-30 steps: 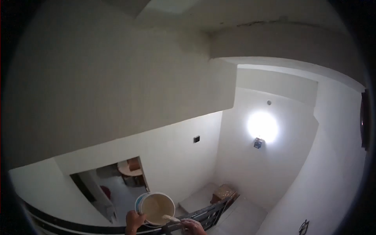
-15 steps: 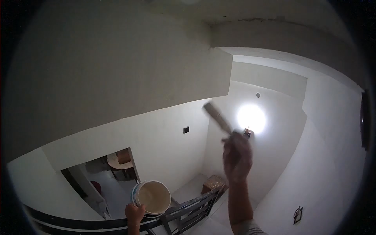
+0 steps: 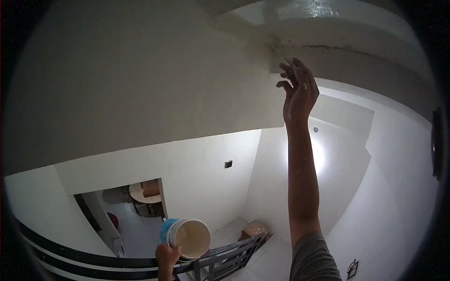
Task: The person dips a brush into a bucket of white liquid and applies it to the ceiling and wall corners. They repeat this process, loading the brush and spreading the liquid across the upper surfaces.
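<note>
My left hand [image 3: 167,255] grips the rim of a white bucket [image 3: 193,239] with a blue patch on its side, at the lower middle. The bucket is tilted so that its pale inside shows. High up, my right hand [image 3: 299,91] reaches to the corner where the wall, the beam [image 3: 347,63] and the ceiling meet. Its fingers are bent around the handle of a brush, of which only a thin, unclear part shows at the fingertips. A dark crack line [image 3: 328,47] runs along the beam's top edge.
Black metal railing [image 3: 108,274] curves along the bottom, below and beside the bucket. A brown box [image 3: 254,230] lies on the floor beyond it. Through a doorway at the lower left stands a round table [image 3: 145,193]. A black switch box [image 3: 228,164] is on the far wall.
My right hand has risen from in front of the lamp to the ceiling corner, and the brush is now mostly hidden. The view has tilted up slightly; my left hand still holds the bucket.
</note>
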`<state>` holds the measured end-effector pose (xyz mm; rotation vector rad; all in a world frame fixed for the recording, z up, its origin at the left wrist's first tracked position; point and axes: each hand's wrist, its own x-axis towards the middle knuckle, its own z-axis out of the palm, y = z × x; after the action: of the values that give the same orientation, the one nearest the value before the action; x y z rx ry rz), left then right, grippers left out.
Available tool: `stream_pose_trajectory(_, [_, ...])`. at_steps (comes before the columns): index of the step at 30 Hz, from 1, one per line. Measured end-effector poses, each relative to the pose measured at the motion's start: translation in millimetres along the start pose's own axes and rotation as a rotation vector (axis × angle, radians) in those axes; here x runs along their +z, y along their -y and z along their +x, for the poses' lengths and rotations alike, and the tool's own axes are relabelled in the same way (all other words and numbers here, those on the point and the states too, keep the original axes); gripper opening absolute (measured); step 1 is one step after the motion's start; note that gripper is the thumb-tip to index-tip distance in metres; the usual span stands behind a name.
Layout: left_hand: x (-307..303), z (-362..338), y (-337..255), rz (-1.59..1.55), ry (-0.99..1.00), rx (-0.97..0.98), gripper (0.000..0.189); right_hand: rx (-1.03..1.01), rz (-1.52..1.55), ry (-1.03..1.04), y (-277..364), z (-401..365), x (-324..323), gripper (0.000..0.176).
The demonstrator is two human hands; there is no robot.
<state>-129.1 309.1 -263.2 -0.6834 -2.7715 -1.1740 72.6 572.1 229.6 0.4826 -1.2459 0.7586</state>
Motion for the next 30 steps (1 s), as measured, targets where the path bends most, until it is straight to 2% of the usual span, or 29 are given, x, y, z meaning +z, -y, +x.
stream_pose_trajectory(1, [0.6,0.8,2.8,-0.003,0.054,-0.004,0.044,-0.022,0.003,-0.018,-1.9,0.8,3.5,0.034])
stream_pose_trajectory(6, [7.1,-0.3,5.1,-0.034,-0.010,0.040,0.043,-0.071,-0.052,-0.043,-20.8,6.6,1.0,0.034])
stream_pose_trajectory(8, [8.8,-0.5,4.5,-0.079,0.007,0.031,0.043,0.032,0.076,-0.173,-22.5,11.3,3.0,0.032])
stream_pose_trajectory(12, [3.6,0.5,-1.9,-0.080,0.051,0.020,0.044,0.033,0.135,-0.178,-25.4,25.7,3.4,0.033])
stream_pose_trajectory(14, [9.0,2.7,3.1,-0.096,0.067,0.014,0.044,0.157,0.258,-0.210,-26.7,35.8,-0.5,0.034])
stream_pose_trajectory(18, [2.2,0.9,0.5,-0.027,0.091,0.003,0.044,0.192,0.297,-0.240,-22.0,41.9,-1.5,0.034])
stream_pose_trajectory(20, [-0.4,1.1,-3.4,-0.014,0.107,-0.027,0.045,0.174,0.218,-0.263,-16.5,44.1,0.9,0.039])
stream_pose_trajectory(21, [3.1,1.5,-2.3,-0.015,0.108,-0.023,0.046,0.173,0.218,-0.264,-15.4,44.6,1.1,0.039])
stream_pose_trajectory(23, [4.4,4.1,-0.5,-0.010,0.108,-0.018,0.047,0.089,0.057,-0.135,-15.1,43.8,4.0,0.037])
stream_pose_trajectory(26, [2.8,3.2,-3.9,-0.024,0.142,-0.045,0.047,0.120,0.190,-0.112,-10.0,48.8,12.2,0.029])
stream_pose_trajectory(27, [6.9,2.2,-1.6,-0.049,0.091,0.006,0.041,0.118,0.188,-0.115,-5.2,47.1,17.6,0.029])
stream_pose_trajectory(28, [8.1,2.3,-0.5,-0.072,0.039,0.059,0.036,0.078,0.173,-0.079,1.1,43.4,24.2,0.030])
stream_pose_trajectory(30, [6.6,1.3,-3.0,-0.073,0.068,0.026,0.036,0.036,0.160,-0.046,6.9,37.3,26.8,0.030])
